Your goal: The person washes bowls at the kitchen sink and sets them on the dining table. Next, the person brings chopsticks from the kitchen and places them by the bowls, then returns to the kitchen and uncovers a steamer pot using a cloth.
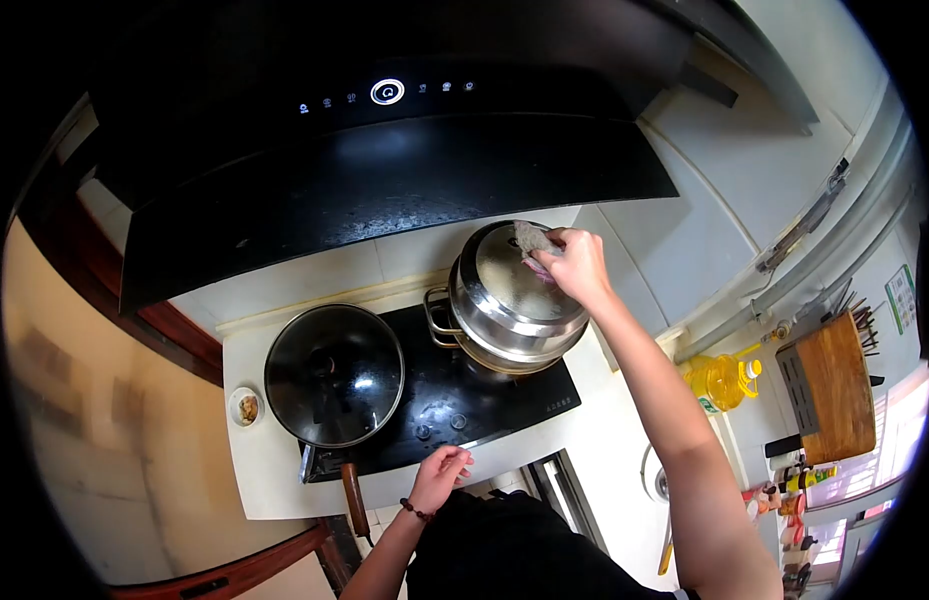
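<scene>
My right hand [576, 264] is closed on a grey cloth [534, 244] at the top of the glass lid [506, 284] of a steel steamer pot [514, 335]. The pot stands on the right side of the black stove [464, 405]. Beneath the cloth, the lid's knob is mostly hidden. My left hand [444, 478], with a beaded bracelet on its wrist, hangs near the stove's front edge. Its fingers are loosely curled, and whether they hold anything is unclear. On the left burner sits a wok with a dark glass lid [334, 375], its wooden handle [354, 500] toward me.
A black range hood [404, 170] overhangs the stove. A small white bowl of food [247, 408] sits left of the wok. To the right are a yellow oil bottle [722, 383], a wooden board [836, 388] and several seasoning containers.
</scene>
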